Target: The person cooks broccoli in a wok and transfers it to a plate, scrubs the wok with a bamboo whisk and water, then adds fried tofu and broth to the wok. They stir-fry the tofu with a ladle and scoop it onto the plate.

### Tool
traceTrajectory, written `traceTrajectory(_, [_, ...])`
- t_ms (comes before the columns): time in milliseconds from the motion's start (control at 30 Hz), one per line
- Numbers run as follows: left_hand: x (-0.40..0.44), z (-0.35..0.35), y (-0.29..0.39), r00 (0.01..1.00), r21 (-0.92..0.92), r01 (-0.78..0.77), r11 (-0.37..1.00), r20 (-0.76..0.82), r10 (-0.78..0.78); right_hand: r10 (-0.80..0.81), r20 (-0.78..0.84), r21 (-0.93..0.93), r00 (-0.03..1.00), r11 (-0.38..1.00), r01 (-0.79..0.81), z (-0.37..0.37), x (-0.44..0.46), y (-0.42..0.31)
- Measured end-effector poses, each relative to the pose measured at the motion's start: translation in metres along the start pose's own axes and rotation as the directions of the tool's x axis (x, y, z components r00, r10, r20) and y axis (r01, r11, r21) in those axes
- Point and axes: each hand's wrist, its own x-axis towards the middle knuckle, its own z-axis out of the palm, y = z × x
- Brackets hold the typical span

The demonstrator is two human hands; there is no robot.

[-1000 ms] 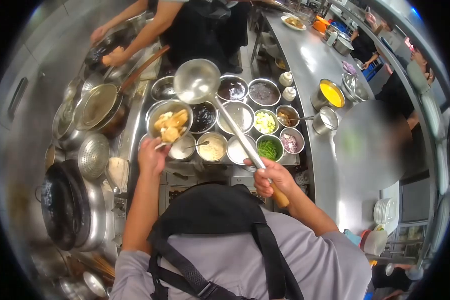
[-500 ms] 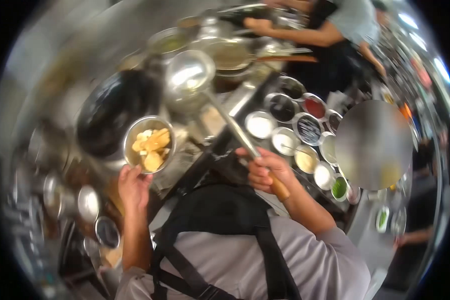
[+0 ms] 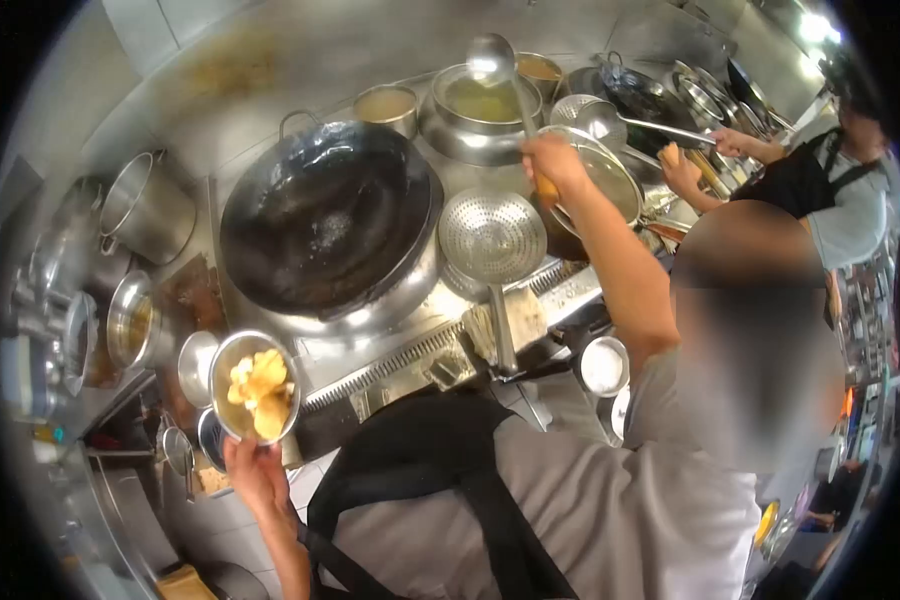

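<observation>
My left hand [image 3: 255, 475] grips the near rim of a small metal bowl [image 3: 288, 372] holding pale yellow slices [image 3: 261, 388] and whitish pieces; I cannot tell what food they are. High on the right, my right hand [image 3: 556, 165] is closed round the wooden handle of a metal ladle [image 3: 491, 60]. The ladle's head hangs over the back edge of a pot [image 3: 488, 126] of yellowish liquid. A large black wok [image 3: 325, 215] sits on the stove between my hands. Nearer me, a perforated skimmer [image 3: 493, 237] lies with its handle pointing towards me.
A smaller pot [image 3: 387, 108] of liquid stands behind the wok. At the left are a deep steel pot [image 3: 148, 215] and several metal bowls. On the right a co-worker [image 3: 838, 185] holds a long-handled utensil [image 3: 667, 129]. White seasoning fills a container [image 3: 604, 366] beside the stove.
My view has swung right-to-left, bringing the stove into the middle. The ladle and my right hand have moved up and away, over the back pots. The bowl stays in my left hand.
</observation>
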Motion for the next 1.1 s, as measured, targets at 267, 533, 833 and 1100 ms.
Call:
traceTrajectory(267, [-0.025,0.035,-0.016,0.968,0.016,-0.099,0.995,-0.229,0.100,-0.435,0.150,-0.620,0.888,0.658,0.427,-0.094,0.343,0.132])
traceTrajectory(533, [-0.033,0.070,-0.023,0.956,0.026,-0.104,0.994,-0.272,0.107,0.237,-0.006,0.495,0.972,0.845,-0.203,-0.059,0.290,0.064])
traceTrajectory(833, [-0.032,0.081,-0.018,0.969,0.027,-0.098,0.995,-0.226,0.101,0.056,0.261,0.946,0.964,0.185,-0.267,-0.076,0.292,0.066])
traceTrajectory(1100, [-0.033,0.067,-0.017,0.973,0.045,-0.076,0.996,-0.216,0.084,-0.088,0.472,0.858,0.877,0.273,-0.435,-0.100,0.328,0.075])
